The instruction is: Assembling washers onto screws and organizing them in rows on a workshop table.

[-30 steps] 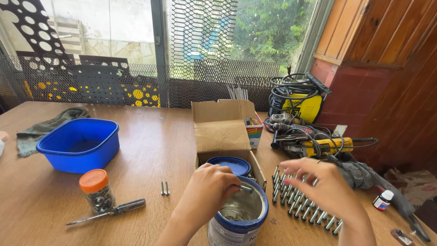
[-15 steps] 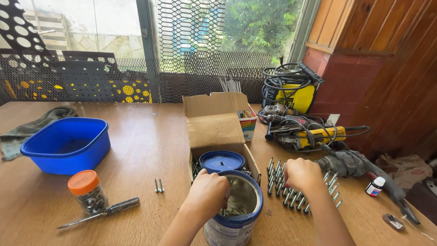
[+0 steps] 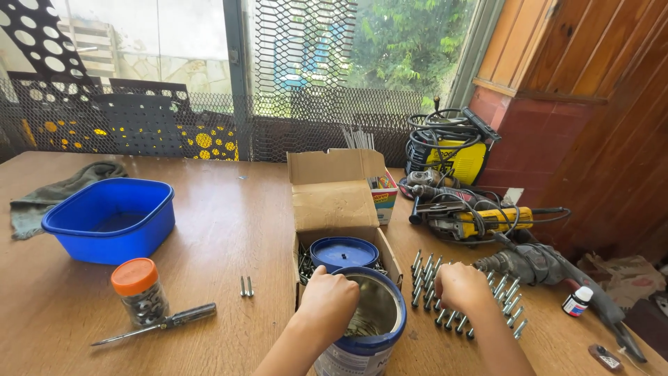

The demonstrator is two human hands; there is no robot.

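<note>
My left hand (image 3: 327,304) rests on the rim of a blue-rimmed metal can (image 3: 369,327), its fingers dipping inside among small metal parts. Over a row of grey bolts (image 3: 463,296) laid out on the wooden table (image 3: 229,230), my right hand (image 3: 463,287) is curled with fingers down on the bolts; whether it grips one is hidden. Behind the can stands an open cardboard box (image 3: 334,202) holding screws and a blue lid (image 3: 343,252).
A blue plastic tub (image 3: 111,219) and a grey cloth (image 3: 56,191) lie at left. An orange-capped jar (image 3: 139,291), a screwdriver (image 3: 156,324) and two loose screws (image 3: 245,286) lie nearer. Power tools with cables (image 3: 473,216), a yellow machine (image 3: 449,150) and a small bottle (image 3: 576,301) crowd the right.
My right hand, spread open above the bolts a second ago, has come down and curled onto them. My left hand stays at the can's rim. The view has shifted slightly.
</note>
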